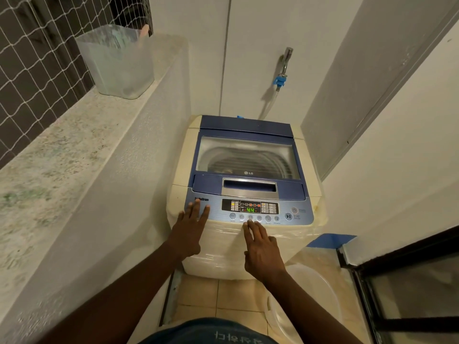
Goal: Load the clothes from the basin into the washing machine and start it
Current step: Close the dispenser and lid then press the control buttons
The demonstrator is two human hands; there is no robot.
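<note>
A cream top-loading washing machine (248, 247) with a blue lid (246, 127) stands against the back wall, lid shut. Through the lid window I see the drum, with something dark low inside. The control panel (249, 207) is lit and shows a green 44. My left hand (190, 230) rests flat, fingers spread, on the panel's left end. My right hand (262, 249) reaches up with a fingertip on a round button in the row under the display. The white basin (320, 289) sits on the floor at the machine's right, with no clothes visible in it.
A stone ledge (57, 155) runs along the left with a clear plastic container (116, 62) on it, netting behind. A tap and hose (282, 75) hang on the back wall. A dark-framed glass door (407, 289) stands at right. Tiled floor (213, 291) lies below.
</note>
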